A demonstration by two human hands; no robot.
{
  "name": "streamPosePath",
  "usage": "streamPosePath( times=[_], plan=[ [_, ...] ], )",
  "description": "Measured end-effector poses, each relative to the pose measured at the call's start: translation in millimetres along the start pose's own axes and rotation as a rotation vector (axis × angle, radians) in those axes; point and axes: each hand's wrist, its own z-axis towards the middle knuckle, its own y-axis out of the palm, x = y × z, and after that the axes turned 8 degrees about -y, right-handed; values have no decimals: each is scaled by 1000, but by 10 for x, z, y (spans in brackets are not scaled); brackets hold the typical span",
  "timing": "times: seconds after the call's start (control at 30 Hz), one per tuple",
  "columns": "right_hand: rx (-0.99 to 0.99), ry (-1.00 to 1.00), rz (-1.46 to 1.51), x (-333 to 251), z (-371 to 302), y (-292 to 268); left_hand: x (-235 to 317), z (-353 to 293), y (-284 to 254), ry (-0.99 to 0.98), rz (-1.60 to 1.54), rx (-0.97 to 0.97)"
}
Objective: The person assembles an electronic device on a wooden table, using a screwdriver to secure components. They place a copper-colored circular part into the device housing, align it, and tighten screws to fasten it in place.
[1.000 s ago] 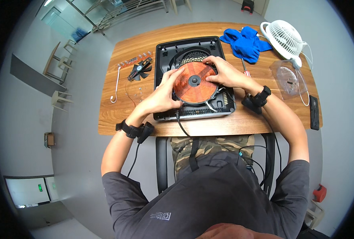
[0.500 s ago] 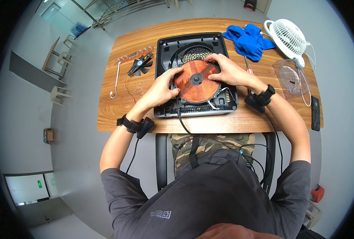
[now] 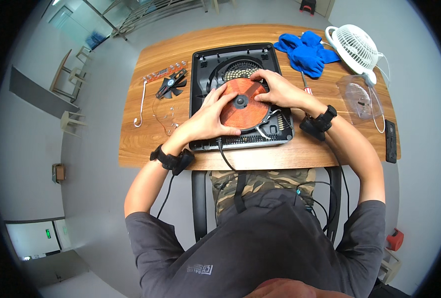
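Note:
A round copper induction coil (image 3: 245, 115) with a dark hub sits in the lower middle of a black open appliance housing (image 3: 214, 63). My left hand (image 3: 211, 117) is closed around its left side, fingers over the upper left rim and thumb along the lower edge. On the upper right rim, my right hand (image 3: 279, 91) grips the coil between thumb and fingers. White wires (image 3: 262, 132) stick out below the coil's right side. The parts beneath the coil are largely hidden.
Left of the housing lie a black fan (image 3: 170, 85), a narrow circuit board (image 3: 164, 73) with a white cable, and several tiny loose pieces. To the right are a screwdriver (image 3: 307, 89), blue cloth (image 3: 307, 55), a white fan (image 3: 353, 48), clear plastic packaging (image 3: 352, 102) and a black strip (image 3: 391, 141).
My left hand has slid further over the coil's left side, its thumb now at the lower edge. The right hand keeps its hold. The whole view has shifted slightly.

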Motion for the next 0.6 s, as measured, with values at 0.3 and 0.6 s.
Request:
streamPosePath(
  times=[0.3, 0.6],
  plan=[
    [-323, -53, -28, 7, 47, -499, 94, -3, -24, -29, 89, -32],
    [-422, -132, -82, 109, 147, -631, 216, 20, -114, -83, 37, 5]
  ],
)
